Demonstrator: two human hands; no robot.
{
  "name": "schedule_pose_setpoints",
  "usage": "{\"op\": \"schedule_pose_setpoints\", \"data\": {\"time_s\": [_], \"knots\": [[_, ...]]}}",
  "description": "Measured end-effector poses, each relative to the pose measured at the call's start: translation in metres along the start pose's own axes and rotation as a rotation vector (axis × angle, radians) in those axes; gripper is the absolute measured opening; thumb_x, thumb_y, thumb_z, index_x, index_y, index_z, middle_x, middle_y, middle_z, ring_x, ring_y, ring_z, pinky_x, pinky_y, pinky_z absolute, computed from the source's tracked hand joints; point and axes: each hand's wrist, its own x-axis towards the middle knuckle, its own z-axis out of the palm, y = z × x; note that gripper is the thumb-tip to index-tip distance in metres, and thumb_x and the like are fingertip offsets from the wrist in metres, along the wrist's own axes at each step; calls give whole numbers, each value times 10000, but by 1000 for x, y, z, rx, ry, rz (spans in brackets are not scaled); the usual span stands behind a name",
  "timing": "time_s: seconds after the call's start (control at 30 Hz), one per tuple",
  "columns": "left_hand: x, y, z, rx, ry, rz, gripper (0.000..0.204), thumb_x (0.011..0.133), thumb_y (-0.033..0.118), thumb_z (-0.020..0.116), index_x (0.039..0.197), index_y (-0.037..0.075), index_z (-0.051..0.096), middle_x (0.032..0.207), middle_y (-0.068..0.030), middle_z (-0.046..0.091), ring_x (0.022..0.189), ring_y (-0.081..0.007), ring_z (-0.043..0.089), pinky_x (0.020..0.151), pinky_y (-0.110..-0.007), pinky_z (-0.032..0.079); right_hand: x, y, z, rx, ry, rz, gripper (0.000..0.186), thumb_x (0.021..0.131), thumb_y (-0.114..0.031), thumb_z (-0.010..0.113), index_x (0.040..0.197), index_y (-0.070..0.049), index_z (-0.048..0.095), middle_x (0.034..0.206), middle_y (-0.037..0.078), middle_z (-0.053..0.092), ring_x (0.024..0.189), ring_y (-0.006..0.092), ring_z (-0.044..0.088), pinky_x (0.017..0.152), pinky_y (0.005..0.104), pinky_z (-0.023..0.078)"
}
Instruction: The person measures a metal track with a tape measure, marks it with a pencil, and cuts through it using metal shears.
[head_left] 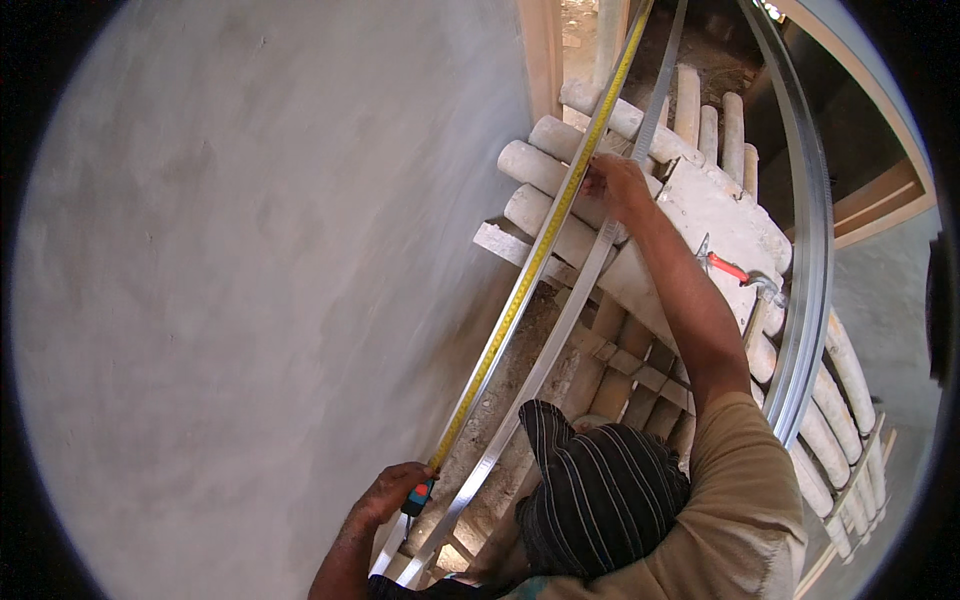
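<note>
Below, left hand point(388, 493) closed on the case of a tape measure point(420, 494), yellow tape point(530, 268) stretched up beside the grey wall point(250, 280). Higher up, right hand point(618, 186) pinching a long metal strip point(560, 330) just beside the tape. Hands well apart. Underneath, a scaffold of pale logs point(560, 170); red-handled pliers point(726, 266) and a hammer point(760, 300) resting there. To the right, a curved metal channel point(812, 230).
</note>
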Motion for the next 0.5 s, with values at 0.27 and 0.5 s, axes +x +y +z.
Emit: {"op": "schedule_pose_setpoints", "data": {"time_s": [0.27, 0.5], "knots": [[1, -26, 5, 78, 192, 189, 356, 969, 332, 644, 1105, 14, 728, 900, -49, 690, 777, -114, 637, 707, -290, 530, 12, 17, 17, 32, 65, 88, 192, 989, -133, 581, 960, 38, 663, 860, 121, 669, 682, 208, 650, 615, 332, 588], [-12, -34, 8, 49, 200, 115, 347, 966, 313, 646, 1095, 1, 728, 892, -56, 694, 762, -137, 649, 673, -309, 543, -3, 35, 19, -54, 53, 86, 207, 982, -198, 596, 991, 0, 656, 894, 100, 657, 742, 201, 659, 626, 322, 585]]}}
